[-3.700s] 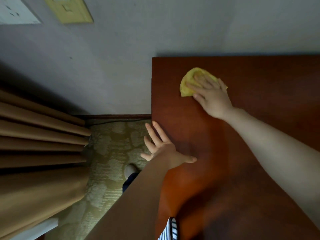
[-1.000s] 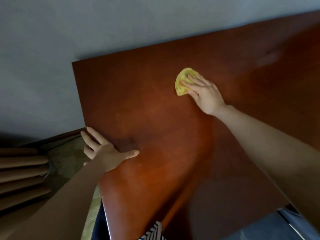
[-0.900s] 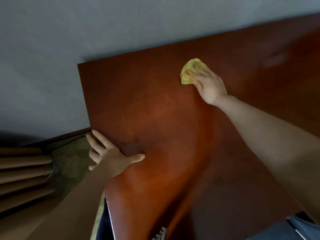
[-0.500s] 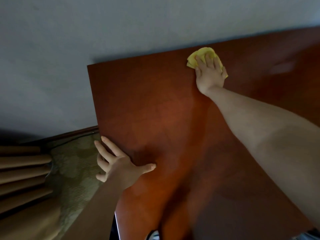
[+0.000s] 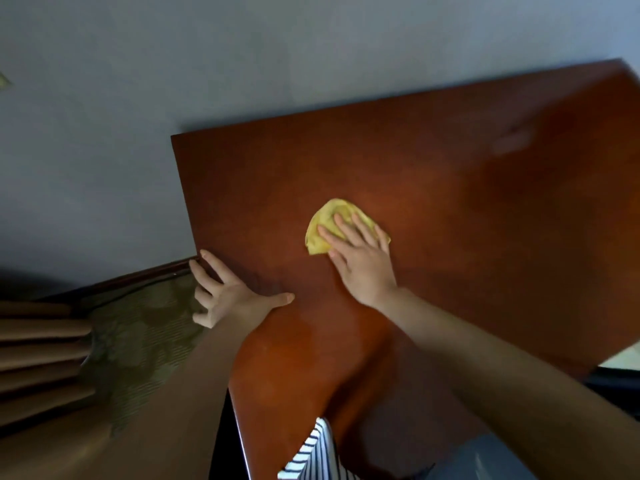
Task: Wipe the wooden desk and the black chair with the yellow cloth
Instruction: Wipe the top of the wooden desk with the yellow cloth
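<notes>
The reddish-brown wooden desk (image 5: 467,237) fills the middle and right of the head view, set against a grey wall. A bunched yellow cloth (image 5: 320,233) lies near the middle of the desk. My right hand (image 5: 360,261) presses flat on the cloth with straight fingers and covers its near right part. My left hand (image 5: 230,294) rests on the desk's left edge, fingers spread and hanging over the side, thumb lying on the top. The black chair is not clearly in view.
The grey wall (image 5: 242,57) runs along the desk's far edge. Left of the desk lies patterned carpet (image 5: 138,337), with tan curtain folds (image 5: 38,355) beyond it. A dark shape (image 5: 616,389) sits past the desk's near right corner.
My right hand has pulled the cloth from the far edge by the wall back toward me, to the middle of the desk. My left hand stays on the left edge.
</notes>
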Demonstrator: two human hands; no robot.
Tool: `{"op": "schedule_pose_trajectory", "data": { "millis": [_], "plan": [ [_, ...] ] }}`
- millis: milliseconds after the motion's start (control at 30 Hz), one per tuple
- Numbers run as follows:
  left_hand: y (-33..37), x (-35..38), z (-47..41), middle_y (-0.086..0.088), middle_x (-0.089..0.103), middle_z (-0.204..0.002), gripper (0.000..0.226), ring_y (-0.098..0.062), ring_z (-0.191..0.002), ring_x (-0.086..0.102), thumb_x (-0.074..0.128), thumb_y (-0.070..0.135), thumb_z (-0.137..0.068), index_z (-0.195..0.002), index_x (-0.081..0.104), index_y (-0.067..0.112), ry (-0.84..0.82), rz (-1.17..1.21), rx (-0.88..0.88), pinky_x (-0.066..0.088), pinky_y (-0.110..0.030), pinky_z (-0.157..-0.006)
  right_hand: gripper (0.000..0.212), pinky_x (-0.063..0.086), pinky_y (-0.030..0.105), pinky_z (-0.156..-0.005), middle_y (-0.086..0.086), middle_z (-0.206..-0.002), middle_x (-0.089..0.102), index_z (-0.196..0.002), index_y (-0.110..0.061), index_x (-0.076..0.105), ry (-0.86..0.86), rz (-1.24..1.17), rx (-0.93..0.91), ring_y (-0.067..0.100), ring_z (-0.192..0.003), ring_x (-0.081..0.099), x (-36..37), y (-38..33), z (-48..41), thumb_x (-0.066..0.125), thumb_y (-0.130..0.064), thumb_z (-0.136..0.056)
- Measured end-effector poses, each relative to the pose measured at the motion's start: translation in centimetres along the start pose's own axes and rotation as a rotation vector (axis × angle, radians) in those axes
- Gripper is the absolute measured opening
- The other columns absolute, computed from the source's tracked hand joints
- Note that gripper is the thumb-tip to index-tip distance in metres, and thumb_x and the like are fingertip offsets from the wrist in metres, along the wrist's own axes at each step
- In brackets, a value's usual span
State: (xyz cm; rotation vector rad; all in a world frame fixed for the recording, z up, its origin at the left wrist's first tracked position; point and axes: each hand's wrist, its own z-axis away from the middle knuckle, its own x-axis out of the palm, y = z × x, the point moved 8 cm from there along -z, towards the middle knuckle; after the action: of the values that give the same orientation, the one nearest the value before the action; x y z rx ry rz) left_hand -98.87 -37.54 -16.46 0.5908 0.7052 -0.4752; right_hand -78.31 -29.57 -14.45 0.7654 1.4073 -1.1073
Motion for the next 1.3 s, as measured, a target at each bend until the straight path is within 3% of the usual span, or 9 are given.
{"op": "schedule_pose_trajectory", "data": {
  "millis": [167, 400, 567, 667, 833, 967, 1033, 1200, 1300],
  "plan": [
    [-0.4, -0.5, 1.0, -0.003, -0.026, -0.156, 0.13, -0.028, -0.146, -0.014, 0.08, 0.054, -0.064, -0.149, -0.015, 0.032, 0.031, 0.08, 0.201, 0.007, -0.056, -0.115, 0.041, 0.021, 0.047, -0.109, -0.007, -0.142, 0.048, -0.133, -0.036, 0.052, 0.079, -0.035, -0.047, 0.021, -0.138, 0.034, 0.9, -2.4, 6.8, 0.036, -0.036, -0.095],
    [-3.2, 2.5, 7.2, -0.002, -0.03, -0.155, 0.099, -0.019, -0.142, -0.028, 0.057, 0.06, -0.083, -0.153, -0.003, 0.021, 0.123, -0.153, 0.447, -0.008, -0.048, -0.115, 0.038, 0.022, 0.045, -0.11, -0.008, -0.14, 0.05, -0.13, -0.034, 0.056, 0.042, -0.095, -0.234, 0.016, -0.137, 0.034, 1.9, -3.1, 15.7, 0.037, -0.035, -0.097],
    [-6.1, 4.8, 12.0, 0.002, -0.02, -0.157, 0.087, -0.011, -0.141, -0.026, 0.052, 0.052, -0.09, -0.153, 0.004, 0.017, 0.19, -0.196, 0.48, -0.011, -0.046, -0.115, 0.037, 0.023, 0.041, -0.112, -0.011, -0.143, 0.046, -0.132, -0.031, 0.055, -0.06, -0.072, -0.536, 0.013, -0.138, 0.033, 1.9, 1.1, 22.7, 0.041, -0.034, -0.098],
    [-7.7, 5.8, 14.1, 0.002, -0.016, -0.159, 0.088, -0.009, -0.143, -0.021, 0.055, 0.05, -0.089, -0.153, 0.004, 0.017, 0.198, -0.187, 0.45, -0.013, -0.044, -0.115, 0.04, 0.023, 0.039, -0.112, -0.012, -0.146, 0.04, -0.136, -0.031, 0.049, -0.146, -0.029, -0.58, 0.011, -0.14, 0.03, 1.0, 6.1, 24.2, 0.039, -0.033, -0.098],
    [-9.7, 6.7, 15.9, 0.0, -0.017, -0.159, 0.094, -0.009, -0.143, -0.02, 0.056, 0.052, -0.088, -0.153, -0.003, 0.017, 0.127, -0.198, 0.43, -0.013, -0.042, -0.115, 0.042, 0.026, 0.037, -0.11, -0.009, -0.143, 0.044, -0.136, -0.032, 0.043, -0.158, 0.042, -0.421, 0.014, -0.136, 0.037, -1.0, 12.4, 22.0, 0.038, -0.035, -0.095],
    [-10.3, 6.8, 16.4, 0.002, -0.019, -0.158, 0.096, -0.007, -0.142, -0.02, 0.056, 0.051, -0.088, -0.152, -0.006, 0.016, 0.055, -0.204, 0.477, -0.008, -0.04, -0.118, 0.045, 0.033, 0.044, -0.109, -0.006, -0.145, 0.041, -0.138, -0.029, 0.044, -0.109, 0.012, -0.277, 0.017, -0.137, 0.034, -2.4, 13.7, 19.9, 0.054, -0.021, -0.095],
    [-10.3, 7.0, 16.5, 0.002, -0.02, -0.157, 0.097, -0.009, -0.143, -0.02, 0.057, 0.05, -0.088, -0.152, -0.008, 0.016, 0.011, -0.215, 0.499, -0.006, -0.038, -0.118, 0.044, 0.025, 0.042, -0.112, -0.007, -0.149, 0.035, -0.14, -0.031, 0.041, -0.076, -0.029, -0.113, 0.014, -0.142, 0.025, -2.6, 13.7, 19.0, 0.048, -0.02, -0.098],
    [-11.3, 7.0, 17.3, 0.003, -0.022, -0.157, 0.101, -0.008, -0.143, -0.019, 0.059, 0.049, -0.088, -0.151, -0.013, 0.016, -0.102, -0.219, 0.59, -0.007, -0.034, -0.118, 0.043, 0.01, 0.036, -0.113, -0.011, -0.157, 0.019, -0.145, -0.037, 0.031, 0.062, -0.122, 0.536, 0.013, -0.146, 0.008, -0.7, 9.5, 18.9, 0.032, -0.032, -0.103],
    [-13.4, 6.4, 17.6, 0.003, -0.022, -0.157, 0.102, -0.007, -0.143, -0.018, 0.058, 0.049, -0.088, -0.15, -0.016, 0.017, -0.174, -0.247, 0.63, -0.009, -0.033, -0.118, 0.043, 0.01, 0.035, -0.112, -0.014, -0.157, 0.017, -0.144, -0.042, 0.03, 0.048, -0.152, 0.589, 0.012, -0.146, 0.005, 0.7, 3.6, 19.5, 0.032, -0.036, -0.102]
  ]
}}
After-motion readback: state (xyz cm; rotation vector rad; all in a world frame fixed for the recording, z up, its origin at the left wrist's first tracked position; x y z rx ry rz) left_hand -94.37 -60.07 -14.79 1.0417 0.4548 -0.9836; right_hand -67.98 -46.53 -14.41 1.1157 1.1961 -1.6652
